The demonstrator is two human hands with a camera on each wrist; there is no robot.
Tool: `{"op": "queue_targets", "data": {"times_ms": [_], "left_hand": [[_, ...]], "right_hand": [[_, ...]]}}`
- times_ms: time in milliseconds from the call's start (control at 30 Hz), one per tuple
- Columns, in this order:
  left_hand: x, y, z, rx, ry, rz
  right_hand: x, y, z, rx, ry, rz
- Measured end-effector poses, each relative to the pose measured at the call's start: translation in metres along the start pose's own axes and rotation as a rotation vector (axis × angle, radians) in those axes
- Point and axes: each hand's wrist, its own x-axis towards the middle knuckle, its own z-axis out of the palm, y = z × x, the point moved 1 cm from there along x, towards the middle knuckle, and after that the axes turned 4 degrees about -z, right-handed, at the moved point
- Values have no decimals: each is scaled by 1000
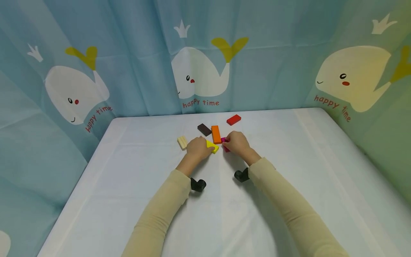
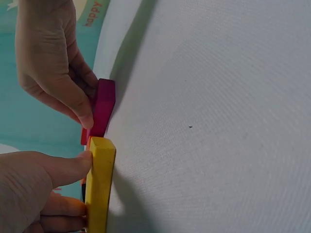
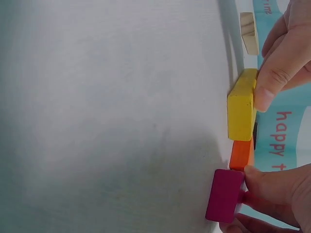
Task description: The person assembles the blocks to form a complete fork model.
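Note:
My left hand pinches a yellow wooden block lying on the white table, thumb at its near side and fingers beyond. With the right hand I grip a magenta block between thumb and fingers; its end face shows in the right wrist view. An orange block lies just behind, between the two held blocks. Left of my left hand is a pale natural-wood block, partly covered by that hand in the head view.
A dark brown block lies behind the yellow one, and a red block sits near the far edge of the white-covered table. Blue-green curtains with whale prints hang behind and beside it. Black camera mounts stick out at both wrists.

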Motion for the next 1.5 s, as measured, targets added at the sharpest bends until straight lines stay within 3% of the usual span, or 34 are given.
{"op": "queue_targets", "data": {"times_ms": [467, 1500], "left_hand": [[-3, -5, 2, 6, 23, 17], [-8, -7, 2, 43, -2, 74]], "right_hand": [[-13, -1, 2, -38, 7, -57], [-36, -4, 4, -51, 13, -122]]}}
